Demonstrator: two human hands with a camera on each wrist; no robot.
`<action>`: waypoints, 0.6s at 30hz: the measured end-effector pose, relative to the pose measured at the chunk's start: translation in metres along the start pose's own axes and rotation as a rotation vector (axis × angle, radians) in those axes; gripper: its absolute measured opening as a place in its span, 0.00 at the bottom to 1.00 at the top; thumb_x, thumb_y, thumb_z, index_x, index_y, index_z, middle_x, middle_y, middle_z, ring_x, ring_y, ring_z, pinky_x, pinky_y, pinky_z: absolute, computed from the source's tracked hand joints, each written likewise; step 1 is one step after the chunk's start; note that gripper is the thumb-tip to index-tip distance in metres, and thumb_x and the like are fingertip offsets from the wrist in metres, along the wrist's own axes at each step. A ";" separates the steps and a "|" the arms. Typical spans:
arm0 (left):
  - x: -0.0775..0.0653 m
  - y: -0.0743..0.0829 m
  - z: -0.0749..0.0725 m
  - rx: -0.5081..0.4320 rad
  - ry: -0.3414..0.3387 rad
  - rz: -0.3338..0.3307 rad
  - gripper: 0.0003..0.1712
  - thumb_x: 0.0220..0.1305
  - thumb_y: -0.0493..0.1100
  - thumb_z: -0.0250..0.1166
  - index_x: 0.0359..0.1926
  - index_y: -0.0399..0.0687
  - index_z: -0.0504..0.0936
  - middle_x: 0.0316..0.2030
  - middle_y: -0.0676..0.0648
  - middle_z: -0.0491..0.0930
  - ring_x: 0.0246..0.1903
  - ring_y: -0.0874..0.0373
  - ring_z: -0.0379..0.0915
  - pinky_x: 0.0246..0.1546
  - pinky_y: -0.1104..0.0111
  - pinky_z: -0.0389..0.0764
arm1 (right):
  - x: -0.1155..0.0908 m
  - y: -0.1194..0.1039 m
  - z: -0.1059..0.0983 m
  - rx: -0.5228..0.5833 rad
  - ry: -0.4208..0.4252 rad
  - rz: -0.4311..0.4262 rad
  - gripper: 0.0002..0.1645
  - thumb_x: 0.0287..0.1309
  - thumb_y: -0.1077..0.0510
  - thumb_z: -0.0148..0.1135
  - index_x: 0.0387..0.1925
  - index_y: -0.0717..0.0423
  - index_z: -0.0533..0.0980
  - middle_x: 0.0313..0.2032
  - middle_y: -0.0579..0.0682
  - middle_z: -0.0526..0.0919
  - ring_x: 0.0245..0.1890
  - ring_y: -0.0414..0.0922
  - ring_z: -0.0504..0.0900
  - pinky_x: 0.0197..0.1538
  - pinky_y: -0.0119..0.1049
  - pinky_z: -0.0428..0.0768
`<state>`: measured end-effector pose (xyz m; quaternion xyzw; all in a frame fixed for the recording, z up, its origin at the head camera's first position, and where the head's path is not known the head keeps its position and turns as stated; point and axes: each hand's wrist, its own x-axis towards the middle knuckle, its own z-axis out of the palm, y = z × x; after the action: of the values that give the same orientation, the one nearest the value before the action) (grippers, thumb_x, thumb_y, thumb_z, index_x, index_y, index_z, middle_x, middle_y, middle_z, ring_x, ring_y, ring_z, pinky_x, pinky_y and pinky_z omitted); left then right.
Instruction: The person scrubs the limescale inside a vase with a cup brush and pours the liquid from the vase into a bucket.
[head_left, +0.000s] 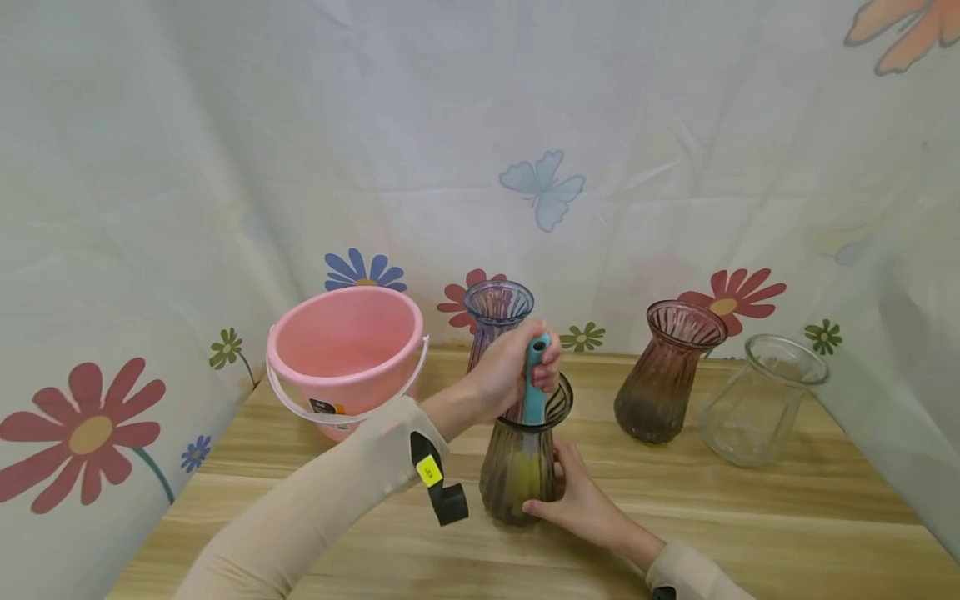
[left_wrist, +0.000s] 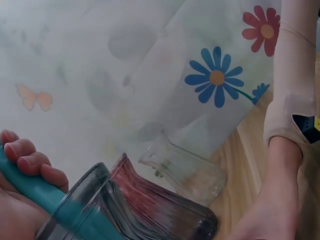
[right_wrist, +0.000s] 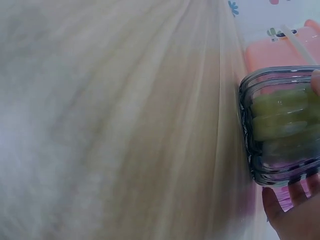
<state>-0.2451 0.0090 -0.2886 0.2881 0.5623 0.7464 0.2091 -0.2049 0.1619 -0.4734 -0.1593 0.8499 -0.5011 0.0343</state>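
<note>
In the head view a dark grey ribbed glass vase (head_left: 497, 471) stands upright on the wooden table (head_left: 420, 550). My left hand (head_left: 497, 373) grips the teal handle (head_left: 535, 396) of a cleaning brush from above, fingers curled round it at the vase's mouth. The brush's yellow-green head (right_wrist: 280, 117) shows through the glass near the bottom in the right wrist view. Low on the vase, my right hand (head_left: 581, 500) holds its side between thumb and fingers. The left wrist view shows the teal handle (left_wrist: 35, 195) slanting down into the rim.
A pink bucket (head_left: 345, 342) with a white handle stands at the left. Behind the dark vase is a purple-blue vase (head_left: 498, 304). A reddish-brown vase (head_left: 660, 383) and a clear vase (head_left: 750, 417) stand at the right. Flower-printed cloth (head_left: 420, 150) encloses the table's back and sides.
</note>
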 end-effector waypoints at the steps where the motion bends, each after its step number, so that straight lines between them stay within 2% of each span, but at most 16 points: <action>1: 0.000 -0.002 0.000 0.007 -0.005 0.000 0.22 0.69 0.46 0.34 0.19 0.42 0.60 0.14 0.52 0.57 0.15 0.59 0.52 0.23 0.69 0.60 | -0.001 0.000 -0.001 0.002 -0.010 0.002 0.52 0.42 0.50 0.72 0.65 0.43 0.51 0.56 0.52 0.59 0.57 0.47 0.62 0.53 0.37 0.72; 3: 0.000 -0.003 0.000 0.024 -0.008 0.007 0.22 0.69 0.47 0.34 0.20 0.42 0.60 0.14 0.52 0.57 0.15 0.59 0.53 0.23 0.69 0.60 | -0.003 -0.002 -0.002 0.024 -0.041 -0.003 0.52 0.45 0.50 0.70 0.66 0.44 0.50 0.58 0.53 0.58 0.58 0.49 0.63 0.55 0.39 0.71; 9: 0.000 -0.001 -0.003 0.010 -0.004 0.007 0.21 0.69 0.47 0.34 0.21 0.43 0.59 0.15 0.52 0.57 0.16 0.59 0.53 0.24 0.69 0.60 | -0.001 -0.004 -0.010 0.154 -0.171 0.007 0.49 0.56 0.54 0.62 0.68 0.56 0.42 0.65 0.66 0.50 0.61 0.67 0.60 0.57 0.52 0.69; 13: -0.002 -0.001 -0.004 0.000 -0.003 0.013 0.21 0.69 0.47 0.34 0.20 0.43 0.59 0.15 0.52 0.57 0.16 0.59 0.53 0.24 0.69 0.59 | 0.003 -0.001 -0.013 0.190 -0.193 0.023 0.48 0.54 0.56 0.63 0.66 0.60 0.44 0.65 0.67 0.52 0.65 0.65 0.53 0.61 0.55 0.63; 18: -0.003 0.001 -0.002 -0.012 0.004 0.015 0.21 0.69 0.47 0.34 0.20 0.44 0.59 0.14 0.52 0.57 0.15 0.59 0.52 0.23 0.69 0.59 | 0.005 0.000 -0.013 0.210 -0.192 0.014 0.49 0.52 0.56 0.65 0.65 0.59 0.44 0.64 0.66 0.55 0.65 0.64 0.54 0.61 0.54 0.64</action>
<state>-0.2441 0.0056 -0.2882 0.2895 0.5563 0.7518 0.2040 -0.2124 0.1715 -0.4667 -0.1959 0.7868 -0.5693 0.1356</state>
